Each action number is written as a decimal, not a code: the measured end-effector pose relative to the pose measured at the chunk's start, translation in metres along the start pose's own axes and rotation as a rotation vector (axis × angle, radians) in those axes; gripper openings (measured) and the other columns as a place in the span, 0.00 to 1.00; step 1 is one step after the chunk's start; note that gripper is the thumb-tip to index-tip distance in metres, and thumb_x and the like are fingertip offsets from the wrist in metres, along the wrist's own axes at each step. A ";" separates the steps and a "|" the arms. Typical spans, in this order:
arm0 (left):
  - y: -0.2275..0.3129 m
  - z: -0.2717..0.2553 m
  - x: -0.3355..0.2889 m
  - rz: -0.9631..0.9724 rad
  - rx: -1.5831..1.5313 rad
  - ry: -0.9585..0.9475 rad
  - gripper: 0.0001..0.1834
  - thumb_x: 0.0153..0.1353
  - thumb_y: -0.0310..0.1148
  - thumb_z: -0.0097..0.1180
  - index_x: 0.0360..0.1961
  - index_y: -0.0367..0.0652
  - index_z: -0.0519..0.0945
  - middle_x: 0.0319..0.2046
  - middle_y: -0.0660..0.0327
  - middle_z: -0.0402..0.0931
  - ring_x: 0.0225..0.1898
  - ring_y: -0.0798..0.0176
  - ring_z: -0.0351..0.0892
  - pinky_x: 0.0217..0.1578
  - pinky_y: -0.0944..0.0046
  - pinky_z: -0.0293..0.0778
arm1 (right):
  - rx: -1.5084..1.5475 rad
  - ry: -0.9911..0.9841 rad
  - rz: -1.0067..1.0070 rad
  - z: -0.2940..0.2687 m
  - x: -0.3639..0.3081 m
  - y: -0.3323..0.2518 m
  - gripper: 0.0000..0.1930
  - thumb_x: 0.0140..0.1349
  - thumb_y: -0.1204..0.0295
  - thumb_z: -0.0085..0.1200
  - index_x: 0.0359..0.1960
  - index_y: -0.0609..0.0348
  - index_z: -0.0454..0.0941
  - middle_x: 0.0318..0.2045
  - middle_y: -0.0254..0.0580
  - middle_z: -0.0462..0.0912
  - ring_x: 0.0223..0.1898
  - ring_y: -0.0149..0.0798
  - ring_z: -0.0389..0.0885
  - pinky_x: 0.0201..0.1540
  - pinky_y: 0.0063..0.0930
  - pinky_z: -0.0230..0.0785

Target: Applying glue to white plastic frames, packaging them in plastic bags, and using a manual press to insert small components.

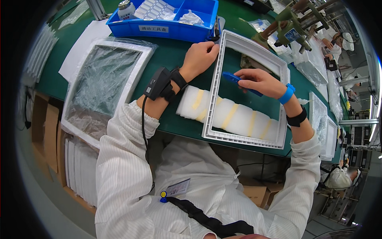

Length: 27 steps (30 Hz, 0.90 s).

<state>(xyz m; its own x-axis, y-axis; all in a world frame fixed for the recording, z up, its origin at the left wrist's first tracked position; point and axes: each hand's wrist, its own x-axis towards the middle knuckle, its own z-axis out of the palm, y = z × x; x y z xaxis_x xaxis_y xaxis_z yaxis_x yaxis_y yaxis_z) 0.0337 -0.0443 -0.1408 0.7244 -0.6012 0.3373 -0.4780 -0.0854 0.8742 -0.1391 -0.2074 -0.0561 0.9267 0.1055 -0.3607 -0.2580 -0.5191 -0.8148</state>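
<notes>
A white rectangular plastic frame [213, 93] with a ribbed edge lies on the green bench, tilted toward the right. My left hand [200, 59] is closed at the upper part of its left bar, the curled fingertips partly hidden. Over the frame's opening, my right hand [260, 81] grips a slim blue handheld tool [230, 77]. One end of the tool points at the left bar; its exact kind is unclear. Beneath the frame, a long white foam pad [229, 115] with yellow tape bands crosses the lower part of the opening.
To the left lies a film-covered white frame [75, 104]. A blue divided bin [159, 30] with a bottle and wipes stands behind. A green press-like machine [288, 30] rises at the back right. Wrapped panels [318, 115] lie along the right. A black cable [144, 127] hangs from my left wrist.
</notes>
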 end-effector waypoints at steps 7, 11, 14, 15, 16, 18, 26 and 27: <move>-0.007 0.004 0.001 0.051 -0.026 0.012 0.18 0.66 0.39 0.50 0.25 0.33 0.77 0.14 0.59 0.72 0.17 0.67 0.68 0.22 0.65 0.64 | -0.106 0.019 0.015 0.000 0.008 -0.004 0.18 0.63 0.61 0.55 0.46 0.64 0.80 0.29 0.35 0.78 0.29 0.28 0.72 0.35 0.23 0.67; -0.003 0.002 0.000 0.009 0.004 0.000 0.18 0.62 0.42 0.50 0.27 0.38 0.81 0.20 0.47 0.76 0.24 0.42 0.76 0.26 0.53 0.71 | -0.097 0.036 0.015 0.002 0.008 -0.004 0.18 0.64 0.61 0.54 0.45 0.64 0.80 0.27 0.35 0.77 0.28 0.28 0.72 0.33 0.23 0.67; -0.004 0.003 -0.001 -0.006 -0.010 0.007 0.18 0.62 0.42 0.50 0.27 0.38 0.81 0.20 0.47 0.76 0.23 0.42 0.76 0.26 0.52 0.71 | -0.090 0.021 0.006 0.003 0.010 -0.004 0.18 0.64 0.61 0.54 0.45 0.65 0.80 0.27 0.35 0.77 0.28 0.28 0.72 0.33 0.23 0.67; -0.005 0.003 -0.001 -0.006 -0.011 0.002 0.18 0.62 0.42 0.50 0.27 0.38 0.81 0.20 0.47 0.76 0.23 0.42 0.76 0.26 0.52 0.71 | -0.087 0.009 0.000 0.004 0.010 -0.004 0.18 0.64 0.60 0.54 0.45 0.65 0.80 0.27 0.35 0.77 0.28 0.28 0.72 0.33 0.23 0.67; -0.005 0.004 -0.001 0.005 -0.009 0.009 0.18 0.62 0.42 0.50 0.26 0.38 0.81 0.20 0.47 0.76 0.23 0.41 0.76 0.26 0.52 0.71 | -0.082 0.011 0.002 0.003 0.009 -0.003 0.18 0.64 0.60 0.54 0.45 0.65 0.80 0.27 0.35 0.77 0.28 0.28 0.72 0.33 0.23 0.67; -0.006 0.005 -0.001 0.013 -0.010 0.004 0.17 0.62 0.42 0.50 0.26 0.38 0.81 0.20 0.47 0.76 0.24 0.41 0.76 0.26 0.52 0.71 | -0.061 -0.031 -0.022 -0.001 0.005 -0.002 0.18 0.64 0.60 0.54 0.46 0.64 0.80 0.28 0.34 0.78 0.28 0.27 0.73 0.33 0.22 0.67; -0.012 0.000 0.004 0.047 -0.022 -0.016 0.22 0.65 0.47 0.49 0.27 0.37 0.82 0.17 0.56 0.78 0.21 0.55 0.78 0.26 0.60 0.70 | -0.339 -0.503 0.281 -0.032 -0.030 -0.043 0.16 0.61 0.64 0.60 0.46 0.61 0.82 0.29 0.35 0.83 0.29 0.27 0.77 0.32 0.22 0.68; -0.012 0.002 0.004 0.044 -0.040 -0.015 0.23 0.66 0.46 0.49 0.26 0.37 0.81 0.17 0.56 0.77 0.20 0.57 0.77 0.26 0.61 0.69 | -0.441 -0.572 0.304 -0.029 -0.029 -0.046 0.16 0.59 0.64 0.61 0.45 0.60 0.84 0.28 0.35 0.84 0.29 0.28 0.77 0.31 0.23 0.69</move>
<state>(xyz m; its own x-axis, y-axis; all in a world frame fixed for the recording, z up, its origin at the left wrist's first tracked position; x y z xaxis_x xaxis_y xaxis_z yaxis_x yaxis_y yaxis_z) 0.0418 -0.0472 -0.1508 0.6958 -0.6152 0.3707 -0.4887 -0.0273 0.8720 -0.1458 -0.2111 0.0045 0.5167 0.2630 -0.8148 -0.2345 -0.8718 -0.4301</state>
